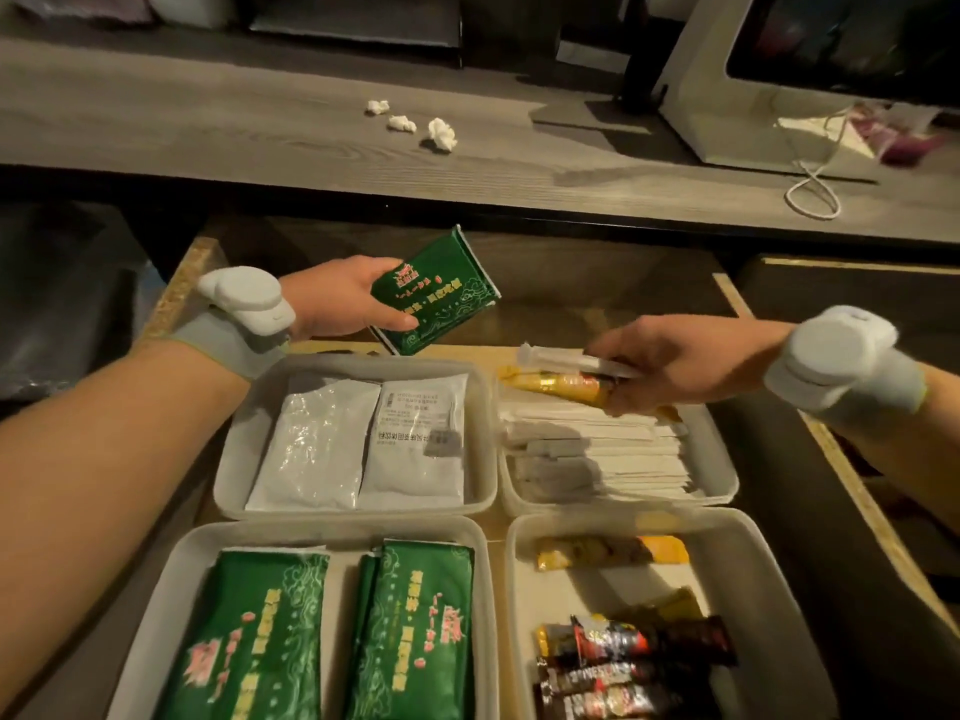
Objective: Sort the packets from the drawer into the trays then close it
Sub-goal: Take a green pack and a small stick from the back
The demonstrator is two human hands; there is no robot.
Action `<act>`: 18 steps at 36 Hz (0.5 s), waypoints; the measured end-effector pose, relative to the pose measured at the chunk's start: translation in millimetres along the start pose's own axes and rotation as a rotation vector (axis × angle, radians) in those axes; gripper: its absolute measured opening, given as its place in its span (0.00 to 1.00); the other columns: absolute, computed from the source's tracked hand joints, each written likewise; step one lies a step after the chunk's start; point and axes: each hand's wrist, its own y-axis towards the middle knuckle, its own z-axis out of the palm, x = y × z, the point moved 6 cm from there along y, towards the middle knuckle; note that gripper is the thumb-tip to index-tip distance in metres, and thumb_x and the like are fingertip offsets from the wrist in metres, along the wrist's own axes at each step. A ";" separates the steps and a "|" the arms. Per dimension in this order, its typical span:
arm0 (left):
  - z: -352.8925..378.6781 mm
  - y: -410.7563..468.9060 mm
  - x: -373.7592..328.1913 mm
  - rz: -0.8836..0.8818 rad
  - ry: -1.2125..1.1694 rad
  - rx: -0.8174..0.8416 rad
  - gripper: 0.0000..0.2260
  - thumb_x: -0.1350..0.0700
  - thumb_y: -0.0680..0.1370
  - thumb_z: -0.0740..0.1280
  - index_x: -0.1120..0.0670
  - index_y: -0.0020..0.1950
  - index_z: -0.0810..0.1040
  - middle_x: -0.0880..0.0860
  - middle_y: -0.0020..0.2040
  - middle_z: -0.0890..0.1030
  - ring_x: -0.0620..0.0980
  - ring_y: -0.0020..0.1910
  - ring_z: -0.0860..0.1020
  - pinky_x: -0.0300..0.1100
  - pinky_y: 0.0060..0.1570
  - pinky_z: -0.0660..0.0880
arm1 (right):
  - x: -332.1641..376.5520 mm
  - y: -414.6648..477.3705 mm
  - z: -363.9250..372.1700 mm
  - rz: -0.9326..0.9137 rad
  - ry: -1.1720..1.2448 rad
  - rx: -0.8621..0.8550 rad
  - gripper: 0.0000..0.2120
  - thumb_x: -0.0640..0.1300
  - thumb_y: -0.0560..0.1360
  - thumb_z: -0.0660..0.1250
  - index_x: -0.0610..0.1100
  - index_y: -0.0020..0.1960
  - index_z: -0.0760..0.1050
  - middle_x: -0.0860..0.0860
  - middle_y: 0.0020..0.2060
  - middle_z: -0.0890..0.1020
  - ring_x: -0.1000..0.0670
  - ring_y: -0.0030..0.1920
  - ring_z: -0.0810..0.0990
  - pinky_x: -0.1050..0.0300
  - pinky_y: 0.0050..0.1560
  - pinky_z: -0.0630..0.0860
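Reaching over an open drawer (pixel 597 283) in the head view, a person is gripping a green packet (pixel 436 291) in the left hand (pixel 343 296), thumb and fingers closing on its near end, and is holding it tilted in the air just behind the far left tray (pixel 228 459), where pale silver pouches (pixel 363 439) are lying flat. The right hand (pixel 680 363) is pinching a yellow stick packet (pixel 561 387) and a clear slim wrapper (pixel 566 358) low over the far right tray (pixel 618 504), which is carrying white paper sticks (pixel 623 454). More green packets (pixel 410 631) are filling the near left tray (pixel 332 527), and dark and yellow sachets (pixel 623 652) are sitting in the near right tray (pixel 769 589). Three crumpled tissues (pixel 441 133) are lying on the desk (pixel 208 122) beyond.
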 end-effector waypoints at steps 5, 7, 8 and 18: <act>-6.0 -11.0 -25.5 0.097 -0.008 -0.032 0.17 0.54 0.75 0.73 0.44 0.62 0.76 0.44 0.54 0.84 0.45 0.53 0.81 0.51 0.63 0.73 | 5.7 -24.4 47.8 -0.094 -0.028 0.204 0.04 0.51 0.75 0.70 0.59 0.49 0.78 0.64 0.41 0.82 0.64 0.41 0.80 0.70 0.39 0.75; -5.8 -18.4 -36.8 0.136 -0.031 -0.024 0.18 0.54 0.74 0.73 0.44 0.63 0.76 0.44 0.54 0.84 0.45 0.54 0.82 0.53 0.64 0.73 | 1.4 -32.3 65.2 -0.074 -0.079 0.267 0.08 0.56 0.73 0.71 0.59 0.51 0.78 0.63 0.41 0.81 0.67 0.41 0.78 0.71 0.37 0.73; -5.7 -22.0 -41.9 0.151 -0.049 -0.016 0.19 0.54 0.74 0.73 0.45 0.64 0.76 0.44 0.54 0.84 0.45 0.55 0.82 0.53 0.64 0.73 | -0.9 -34.4 68.8 -0.058 -0.098 0.273 0.10 0.57 0.73 0.71 0.59 0.53 0.78 0.63 0.41 0.81 0.68 0.41 0.77 0.73 0.37 0.72; 6.4 -72.8 -61.5 0.156 -0.340 0.134 0.22 0.60 0.73 0.71 0.48 0.66 0.73 0.53 0.57 0.83 0.53 0.57 0.82 0.55 0.62 0.74 | -17.9 -2.6 41.0 0.014 -0.173 -0.227 0.18 0.56 0.77 0.64 0.44 0.58 0.79 0.52 0.49 0.83 0.50 0.47 0.82 0.57 0.49 0.79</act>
